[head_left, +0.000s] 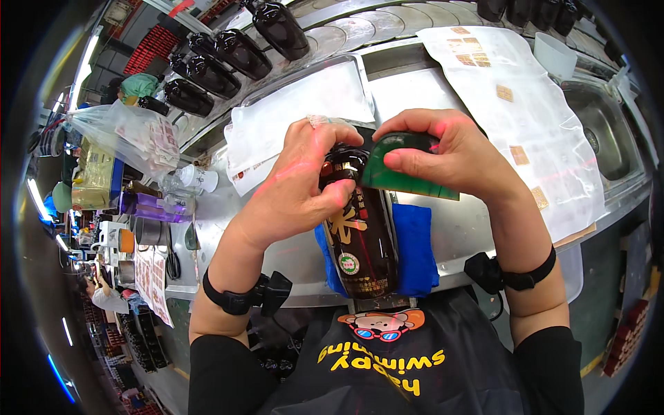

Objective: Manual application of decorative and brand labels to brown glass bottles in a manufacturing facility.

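A dark, glossy bottle (pixel 370 238) with gold markings and a small round green-and-white emblem lies before me on a folded blue cloth (pixel 416 242). My left hand (pixel 294 183) is closed around its far, upper end, thumb and fingers on either side. In my right hand (pixel 456 155) is a flat green scraper (pixel 404 173), pinched between thumb and fingers. The scraper's left tip is right by the bottle's upper part; whether it touches the glass I cannot tell. My fingers partly hide the bottle's top.
White sheets (pixel 311 97) cover the metal counter; the long right one (pixel 553 152) bears small gold decals (pixel 505 93). Several dark bottles (pixel 242 54) stand along the conveyor (pixel 360 31). At right are a white tub (pixel 555 55) and metal sink (pixel 609 131); at left, a plastic bag (pixel 117 131).
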### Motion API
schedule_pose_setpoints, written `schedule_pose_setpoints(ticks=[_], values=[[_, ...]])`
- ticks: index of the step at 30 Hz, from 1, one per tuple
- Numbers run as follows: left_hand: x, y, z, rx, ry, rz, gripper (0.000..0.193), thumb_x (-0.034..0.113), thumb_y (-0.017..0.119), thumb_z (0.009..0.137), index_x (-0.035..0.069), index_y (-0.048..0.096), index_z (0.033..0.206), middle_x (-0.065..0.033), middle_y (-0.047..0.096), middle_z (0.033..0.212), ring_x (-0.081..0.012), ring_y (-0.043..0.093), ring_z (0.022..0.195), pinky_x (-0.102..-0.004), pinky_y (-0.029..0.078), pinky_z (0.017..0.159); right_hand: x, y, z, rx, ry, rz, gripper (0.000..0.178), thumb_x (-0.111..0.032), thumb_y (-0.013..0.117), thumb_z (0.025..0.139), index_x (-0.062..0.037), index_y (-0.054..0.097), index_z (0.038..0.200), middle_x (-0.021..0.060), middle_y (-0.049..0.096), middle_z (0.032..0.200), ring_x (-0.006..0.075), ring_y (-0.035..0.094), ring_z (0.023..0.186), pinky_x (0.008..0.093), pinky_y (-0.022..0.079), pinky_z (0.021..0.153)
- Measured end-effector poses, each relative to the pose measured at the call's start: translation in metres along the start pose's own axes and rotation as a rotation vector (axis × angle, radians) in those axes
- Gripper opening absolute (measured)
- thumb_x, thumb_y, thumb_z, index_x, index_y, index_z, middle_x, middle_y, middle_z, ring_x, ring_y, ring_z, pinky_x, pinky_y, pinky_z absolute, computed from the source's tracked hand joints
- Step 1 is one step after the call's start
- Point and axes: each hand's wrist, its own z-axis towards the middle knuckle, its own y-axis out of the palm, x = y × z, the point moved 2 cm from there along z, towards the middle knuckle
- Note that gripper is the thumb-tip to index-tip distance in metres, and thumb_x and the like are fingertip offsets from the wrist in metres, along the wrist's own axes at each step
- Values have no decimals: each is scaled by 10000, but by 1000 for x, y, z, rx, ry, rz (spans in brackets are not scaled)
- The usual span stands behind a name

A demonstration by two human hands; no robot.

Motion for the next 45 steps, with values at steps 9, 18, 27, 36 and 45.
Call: schedule_pose_setpoints(ticks=[9, 18, 27, 36, 45], values=[[0, 0, 5, 11, 40, 26, 435, 95, 609, 732, 48, 525, 1156, -142, 508, 1085, -305, 434, 1091, -362, 456, 890, 4, 6, -8, 67, 19, 77, 315, -221, 718, 852, -22, 663, 1091, 23, 674, 924, 84, 606, 865, 245, 493, 777], [1, -6, 10, -12, 22, 51, 432, 152, 607, 705, 34, 545, 1116, -135, 555, 1089, -319, 461, 1069, -400, 364, 991, 8, 6, -23, 199, 22, 8, 321, -234, 709, 854, -12, 663, 1081, 26, 679, 898, 86, 607, 855, 244, 493, 760], [1, -4, 9, -15, 47, 90, 437, 148, 615, 700, 33, 548, 1116, -140, 562, 1077, -322, 461, 1052, -402, 379, 966, 10, 11, -9, 86, 38, 118, 305, -216, 709, 861, -8, 654, 1077, 26, 677, 933, 89, 608, 853, 245, 500, 767], [0, -3, 8, 28, 92, 144, 450, 140, 627, 704, 42, 548, 1135, -142, 558, 1102, -329, 460, 1091, -405, 373, 990, 17, 13, -10, 97, 109, 339, 308, -209, 716, 867, -12, 646, 1092, 23, 674, 940, 85, 617, 845, 239, 519, 745], [-2, -4, 12, -14, 41, 101, 422, 142, 628, 713, 39, 546, 1114, -142, 547, 1098, -321, 455, 1106, -407, 364, 994, 16, 9, -26, 179, 84, 155, 312, -213, 706, 869, -3, 645, 1091, 31, 673, 935, 86, 610, 864, 240, 504, 763]])
